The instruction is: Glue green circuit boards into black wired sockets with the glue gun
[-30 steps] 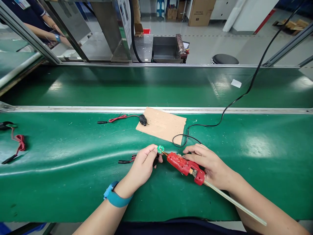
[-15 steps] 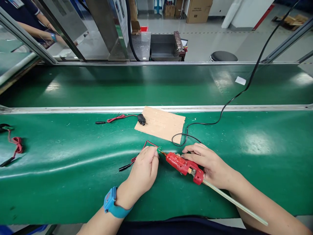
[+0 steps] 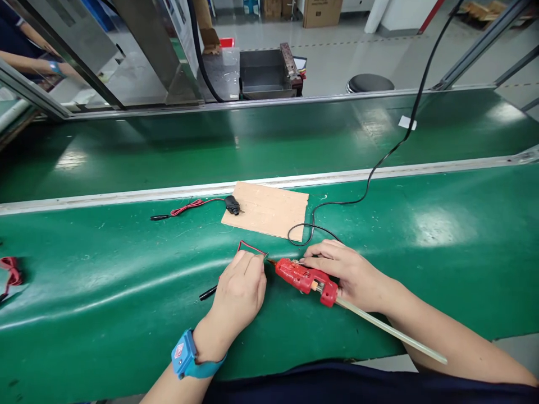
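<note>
My right hand (image 3: 343, 272) is wrapped round a red hot glue gun (image 3: 301, 276), its nozzle pointing left. A long pale glue stick (image 3: 391, 328) sticks out of the gun's rear. Just left of the nozzle, my left hand (image 3: 241, 286) pinches a small circuit board with a red wire (image 3: 251, 246); the board is almost wholly hidden by the fingers. From under that hand a black plug (image 3: 208, 293) pokes out onto the green mat. A blue wrist strap (image 3: 191, 356) is on my left wrist.
A cardboard piece (image 3: 269, 210) lies beyond my hands, with a black component (image 3: 232, 205) and its bundled red wire on its left edge. The gun's black cord (image 3: 366, 188) loops across the mat. Another red wire bundle (image 3: 12, 272) lies far left. A person's arm (image 3: 31, 62) shows behind the frame.
The view has shifted and tilted slightly. My left hand has turned, so its fingers now cover the green board seen before. The glue gun's nozzle stays close to it.
</note>
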`<action>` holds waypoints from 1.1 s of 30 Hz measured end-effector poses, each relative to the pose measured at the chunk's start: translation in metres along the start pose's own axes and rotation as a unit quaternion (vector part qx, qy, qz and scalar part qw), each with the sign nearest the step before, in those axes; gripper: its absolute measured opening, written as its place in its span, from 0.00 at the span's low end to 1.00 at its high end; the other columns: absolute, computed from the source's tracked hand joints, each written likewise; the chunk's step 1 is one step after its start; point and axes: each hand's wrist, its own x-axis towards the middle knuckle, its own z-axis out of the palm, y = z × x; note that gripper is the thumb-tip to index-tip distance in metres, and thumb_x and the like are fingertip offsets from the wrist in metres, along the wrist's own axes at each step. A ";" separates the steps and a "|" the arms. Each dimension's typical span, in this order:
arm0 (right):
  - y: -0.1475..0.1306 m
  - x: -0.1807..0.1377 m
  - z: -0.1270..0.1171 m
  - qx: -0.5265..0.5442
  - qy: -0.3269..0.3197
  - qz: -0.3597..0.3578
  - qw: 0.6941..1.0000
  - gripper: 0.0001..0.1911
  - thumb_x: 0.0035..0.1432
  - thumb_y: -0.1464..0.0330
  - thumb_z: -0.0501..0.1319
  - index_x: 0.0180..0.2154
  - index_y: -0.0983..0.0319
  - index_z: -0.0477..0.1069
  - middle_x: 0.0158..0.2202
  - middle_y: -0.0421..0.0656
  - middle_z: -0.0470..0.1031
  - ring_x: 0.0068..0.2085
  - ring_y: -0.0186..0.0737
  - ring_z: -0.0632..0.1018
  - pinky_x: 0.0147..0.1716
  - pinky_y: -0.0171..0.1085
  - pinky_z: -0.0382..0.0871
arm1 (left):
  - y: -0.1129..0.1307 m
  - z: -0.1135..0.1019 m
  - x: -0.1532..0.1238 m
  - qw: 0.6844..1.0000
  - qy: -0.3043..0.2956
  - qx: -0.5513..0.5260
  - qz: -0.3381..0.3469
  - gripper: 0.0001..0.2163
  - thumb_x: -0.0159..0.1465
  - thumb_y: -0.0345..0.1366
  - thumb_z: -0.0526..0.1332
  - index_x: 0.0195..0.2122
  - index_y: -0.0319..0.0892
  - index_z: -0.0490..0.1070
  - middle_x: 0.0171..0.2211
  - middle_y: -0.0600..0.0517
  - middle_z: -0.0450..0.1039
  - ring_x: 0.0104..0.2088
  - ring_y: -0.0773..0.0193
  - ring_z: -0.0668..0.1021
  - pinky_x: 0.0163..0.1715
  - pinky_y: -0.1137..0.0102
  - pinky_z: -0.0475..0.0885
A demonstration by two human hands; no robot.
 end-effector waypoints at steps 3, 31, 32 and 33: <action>-0.002 -0.001 -0.003 0.006 0.011 0.001 1.000 0.18 0.68 0.66 0.62 0.57 0.59 0.71 0.48 0.49 0.76 0.46 0.44 0.76 0.47 0.44 0.70 | -0.003 0.002 -0.003 1.000 0.006 -0.018 -0.003 0.08 0.69 0.24 0.51 0.39 0.40 0.67 0.31 0.47 0.65 0.34 0.54 0.68 0.38 0.61 0.67; -0.081 0.066 0.037 0.223 -0.178 -0.099 0.953 0.07 0.67 0.67 0.65 0.45 0.63 0.78 0.42 0.46 0.80 0.51 0.42 0.77 0.61 0.50 0.64 | 0.060 -0.065 -0.100 0.738 -0.057 -0.592 -0.318 0.18 0.76 0.43 0.49 0.33 0.41 0.70 0.30 0.51 0.72 0.31 0.64 0.72 0.36 0.68 0.68; -0.081 0.069 0.039 0.243 -0.187 -0.101 0.947 0.06 0.67 0.67 0.65 0.41 0.63 0.78 0.37 0.45 0.79 0.45 0.40 0.77 0.57 0.47 0.67 | 0.061 -0.066 -0.103 0.732 -0.056 -0.600 -0.318 0.18 0.76 0.43 0.50 0.33 0.41 0.71 0.30 0.50 0.73 0.31 0.64 0.72 0.36 0.68 0.68; -0.082 0.071 0.040 0.258 -0.200 -0.100 0.940 0.06 0.67 0.67 0.64 0.39 0.64 0.78 0.34 0.44 0.78 0.40 0.38 0.76 0.53 0.44 0.69 | 0.062 -0.066 -0.106 0.726 -0.053 -0.607 -0.318 0.18 0.76 0.43 0.50 0.33 0.40 0.71 0.30 0.50 0.73 0.30 0.64 0.72 0.35 0.67 0.68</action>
